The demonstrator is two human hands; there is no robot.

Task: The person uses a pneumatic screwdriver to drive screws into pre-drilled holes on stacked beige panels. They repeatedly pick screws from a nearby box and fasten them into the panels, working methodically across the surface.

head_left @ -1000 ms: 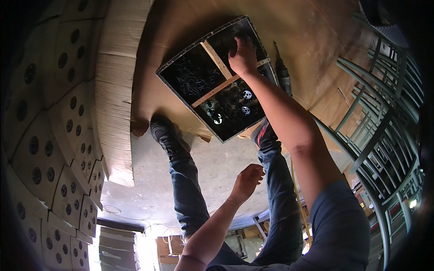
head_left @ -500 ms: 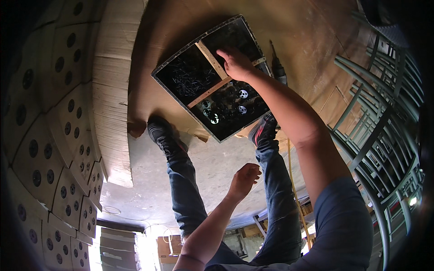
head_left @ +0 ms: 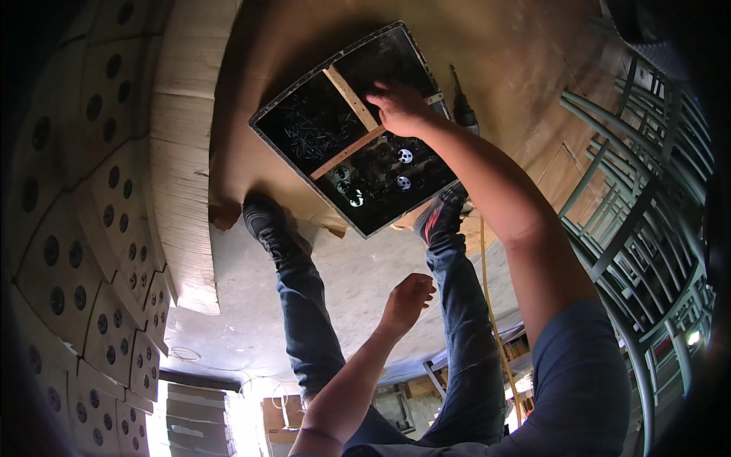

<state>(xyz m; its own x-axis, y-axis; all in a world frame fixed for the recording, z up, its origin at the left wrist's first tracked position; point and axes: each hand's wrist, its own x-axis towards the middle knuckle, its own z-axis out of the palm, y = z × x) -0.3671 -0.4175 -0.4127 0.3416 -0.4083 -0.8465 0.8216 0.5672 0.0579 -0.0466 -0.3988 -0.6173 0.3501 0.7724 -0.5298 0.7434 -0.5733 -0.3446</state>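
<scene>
A black tray [head_left: 364, 232] split by wooden dividers [head_left: 344, 156] lies on cardboard beyond my feet. My right hand [head_left: 402, 110] reaches into its dark far-right compartment with fingers spread; what they touch there is lost in shadow. Many thin dark screws [head_left: 316, 129] fill the left compartment. The near compartment holds black round pieces and several pale discs with holes, one white disc [head_left: 405, 156] among them. Above the floor, between my legs, hovers my left hand [head_left: 410, 302], its fingers curled in; whatever they hold is hidden.
A power drill [head_left: 464, 110] lies just right of the tray. Green-grey metal frames [head_left: 636, 198] are stacked along the right. At the left stand cartons [head_left: 53, 266] with round dark marks, beside a cardboard sheet [head_left: 183, 175]. A yellow hose or cord [head_left: 491, 305] runs by my right leg.
My right hand has dipped a little further into the far-right compartment, its fingers shifting. The left hand stays curled in about the same place. The whole view has moved slightly.
</scene>
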